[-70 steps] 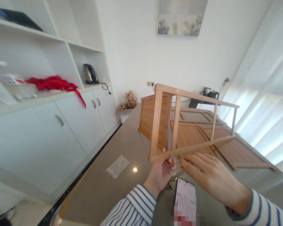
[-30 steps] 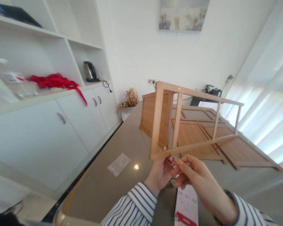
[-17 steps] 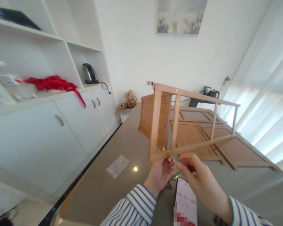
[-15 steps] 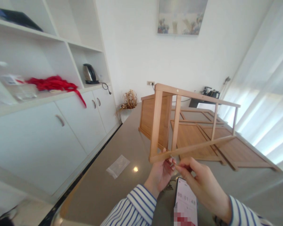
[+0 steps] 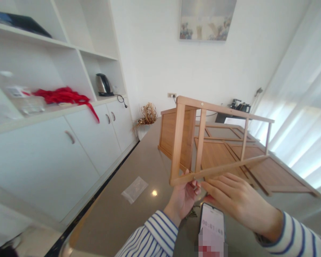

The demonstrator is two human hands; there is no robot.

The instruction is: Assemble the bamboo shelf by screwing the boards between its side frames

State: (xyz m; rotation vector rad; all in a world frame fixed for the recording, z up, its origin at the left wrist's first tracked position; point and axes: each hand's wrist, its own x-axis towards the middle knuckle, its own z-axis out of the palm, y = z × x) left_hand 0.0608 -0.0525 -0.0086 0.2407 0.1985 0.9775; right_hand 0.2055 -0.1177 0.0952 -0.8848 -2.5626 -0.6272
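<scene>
A wooden frame (image 5: 178,139) with several crossbars stands tilted on the table, joined to a wooden panel (image 5: 167,130) behind it. Around its lower rail, close to the near corner, my left hand (image 5: 184,200) is closed, palm up with curled fingers. A small metal piece, perhaps a screw (image 5: 194,178), shows at the rail just above those fingers. My right hand (image 5: 237,198) hovers beside it, fingers stretched out and thumb apart below, with nothing visible in it. Under the hands lie a phone (image 5: 212,223) showing a timer and a small heap of metal hardware (image 5: 192,212).
A clear plastic bag (image 5: 134,189) lies on the grey table (image 5: 109,217) to the left. More wooden panels (image 5: 280,175) are spread flat at the right. White cabinets (image 5: 42,167) line the left wall, with a kettle (image 5: 103,85) on a shelf.
My right hand has come out of its pinch near the rail; its fingers are now extended and it has shifted slightly right. My left hand keeps its hold on the frame.
</scene>
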